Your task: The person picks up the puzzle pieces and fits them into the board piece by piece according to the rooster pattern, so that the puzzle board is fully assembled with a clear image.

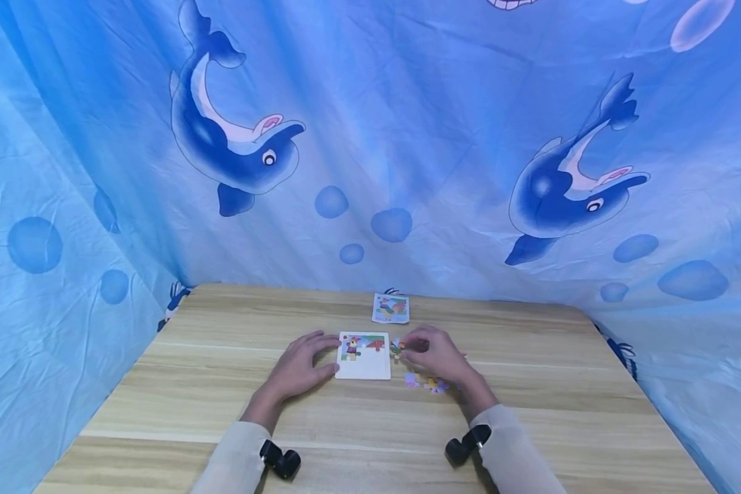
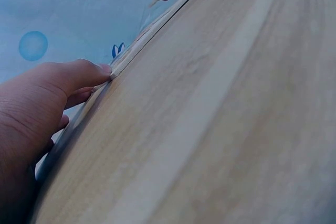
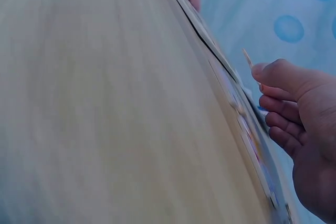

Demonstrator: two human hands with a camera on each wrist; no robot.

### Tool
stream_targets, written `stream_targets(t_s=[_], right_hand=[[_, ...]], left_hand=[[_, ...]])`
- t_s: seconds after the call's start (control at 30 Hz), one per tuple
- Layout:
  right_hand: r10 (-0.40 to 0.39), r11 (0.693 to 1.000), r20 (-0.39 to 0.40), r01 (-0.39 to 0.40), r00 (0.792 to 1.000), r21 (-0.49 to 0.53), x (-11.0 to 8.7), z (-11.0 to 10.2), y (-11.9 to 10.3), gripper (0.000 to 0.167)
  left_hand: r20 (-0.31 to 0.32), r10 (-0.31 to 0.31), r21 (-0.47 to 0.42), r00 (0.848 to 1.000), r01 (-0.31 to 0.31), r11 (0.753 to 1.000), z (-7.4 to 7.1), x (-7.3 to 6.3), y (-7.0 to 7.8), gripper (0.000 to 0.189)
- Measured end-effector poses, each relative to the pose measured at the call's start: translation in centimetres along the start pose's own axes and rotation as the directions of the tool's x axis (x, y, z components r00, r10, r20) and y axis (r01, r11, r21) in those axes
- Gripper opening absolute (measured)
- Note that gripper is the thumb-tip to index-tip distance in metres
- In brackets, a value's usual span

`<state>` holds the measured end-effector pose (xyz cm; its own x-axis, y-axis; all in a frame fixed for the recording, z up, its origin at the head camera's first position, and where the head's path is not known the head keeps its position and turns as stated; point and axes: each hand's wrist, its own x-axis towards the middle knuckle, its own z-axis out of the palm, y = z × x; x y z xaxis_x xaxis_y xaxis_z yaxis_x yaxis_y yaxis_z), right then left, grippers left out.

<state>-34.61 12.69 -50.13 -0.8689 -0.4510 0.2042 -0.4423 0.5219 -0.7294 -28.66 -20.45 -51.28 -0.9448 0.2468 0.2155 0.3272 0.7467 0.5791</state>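
A square white puzzle board [image 1: 363, 371] lies flat on the table, with several colourful pieces fitted along its top and upper left. My left hand [image 1: 302, 365] rests at the board's left side, thumb and fingertips touching its edge; the left wrist view shows the thumb [image 2: 86, 73] at a corner. Just right of the board, my right hand [image 1: 435, 355] pinches a puzzle piece [image 1: 398, 348]. That thin piece [image 3: 247, 59] stands tilted above the table between thumb and forefinger in the right wrist view. Its full picture is partly hidden by the fingers.
Loose puzzle pieces [image 1: 435, 385] lie below the right hand, some partly covered by it. A small picture card [image 1: 391, 309] sits behind the board near the back edge of the wooden table [image 1: 346, 432]. A blue dolphin-print curtain [image 1: 370, 137] hangs behind and at the sides.
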Motion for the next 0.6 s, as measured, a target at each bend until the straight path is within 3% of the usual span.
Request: stream_targets(t_s=[0.6], right_hand=[[-0.105,0.994,0.013,0.105,0.994,0.009,1.9,3.1,-2.6,0.024]], left_hand=[[0.015,0.003,0.001,1.000,-0.003,1.000,-0.2,0.0,0.0,0.052]])
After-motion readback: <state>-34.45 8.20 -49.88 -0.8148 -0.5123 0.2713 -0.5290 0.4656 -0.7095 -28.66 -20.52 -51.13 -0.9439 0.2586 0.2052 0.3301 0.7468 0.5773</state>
